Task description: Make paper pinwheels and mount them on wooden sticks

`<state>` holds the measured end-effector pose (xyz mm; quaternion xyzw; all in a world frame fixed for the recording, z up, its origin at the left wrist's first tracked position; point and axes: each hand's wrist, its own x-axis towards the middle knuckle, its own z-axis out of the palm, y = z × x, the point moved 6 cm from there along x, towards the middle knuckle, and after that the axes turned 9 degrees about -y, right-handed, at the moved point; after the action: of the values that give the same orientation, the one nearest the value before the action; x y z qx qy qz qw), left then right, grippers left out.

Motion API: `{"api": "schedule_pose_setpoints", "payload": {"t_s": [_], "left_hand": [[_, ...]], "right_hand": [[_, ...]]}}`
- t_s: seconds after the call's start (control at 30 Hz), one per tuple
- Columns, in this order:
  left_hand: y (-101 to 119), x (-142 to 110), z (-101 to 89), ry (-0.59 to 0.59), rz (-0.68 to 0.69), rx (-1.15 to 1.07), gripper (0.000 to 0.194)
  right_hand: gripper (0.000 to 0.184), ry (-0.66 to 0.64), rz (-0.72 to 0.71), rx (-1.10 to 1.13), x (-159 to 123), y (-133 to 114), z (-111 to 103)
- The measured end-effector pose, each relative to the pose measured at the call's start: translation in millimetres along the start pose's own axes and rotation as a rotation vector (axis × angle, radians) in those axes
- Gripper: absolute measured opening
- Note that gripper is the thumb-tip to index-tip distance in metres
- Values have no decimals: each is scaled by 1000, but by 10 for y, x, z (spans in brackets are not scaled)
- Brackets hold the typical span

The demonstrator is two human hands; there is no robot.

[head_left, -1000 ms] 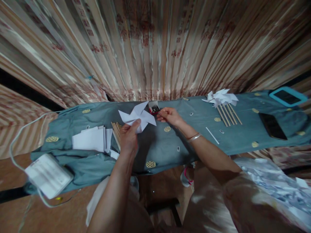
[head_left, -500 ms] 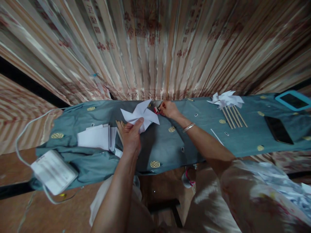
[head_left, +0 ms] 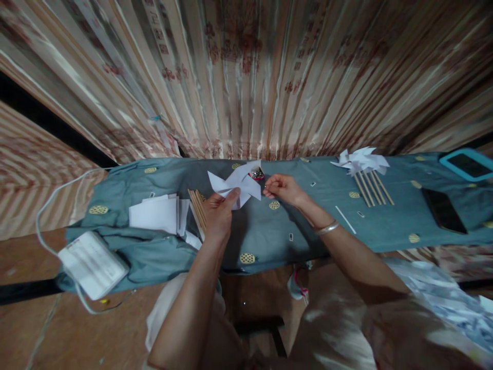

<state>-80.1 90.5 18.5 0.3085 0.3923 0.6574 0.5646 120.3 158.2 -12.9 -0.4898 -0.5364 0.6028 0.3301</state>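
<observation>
A white paper pinwheel (head_left: 242,181) is pinched in my left hand (head_left: 219,211), with the thumb pressed on its front near the middle. Just right of it, my right hand (head_left: 287,190) has its thumb and fingertips together; a tiny thing seems to be between them, too small to name. Behind the pinwheel's right blades lies a small red-edged packet (head_left: 256,174) of shiny bits, partly hidden. Wooden sticks (head_left: 197,210) lie by my left hand, partly covered by it. Farther left is a stack of white paper sheets (head_left: 154,215).
At the right, several pinwheels on sticks (head_left: 365,162) lie together, near a thin white strip (head_left: 345,220). A black phone (head_left: 442,209) and a blue-framed tablet (head_left: 472,163) are at the far right. A white box with a cable (head_left: 93,264) sits at the left edge; a curtain (head_left: 246,92) hangs behind.
My right hand has drawn back from the red-edged packet, toward the right and slightly nearer. The pinwheel in my left hand has shifted right in view, partly covering the packet.
</observation>
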Motion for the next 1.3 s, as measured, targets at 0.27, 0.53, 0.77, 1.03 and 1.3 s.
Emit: {"api": "schedule_pose_setpoints", "payload": {"t_s": [0.27, 0.53, 0.77, 1.03, 1.3], "left_hand": [[-115, -120, 187, -83, -43, 118, 26], [-235, -285, 485, -196, -64, 204, 15], [-337, -390, 644, -254, -98, 243, 9], [-322, -428, 701, -291, -80, 245, 12], [-320, -431, 691, -267, -107, 230, 12]], "right_hand": [[39, 36, -169, 137, -1032, -162, 62], [15, 290, -450, -217, -1414, -458, 31], [9, 288, -462, -256, -1430, -442, 56], [12, 237, -458, -186, -1368, -378, 42], [17, 207, -445, -128, -1328, -362, 53]]}}
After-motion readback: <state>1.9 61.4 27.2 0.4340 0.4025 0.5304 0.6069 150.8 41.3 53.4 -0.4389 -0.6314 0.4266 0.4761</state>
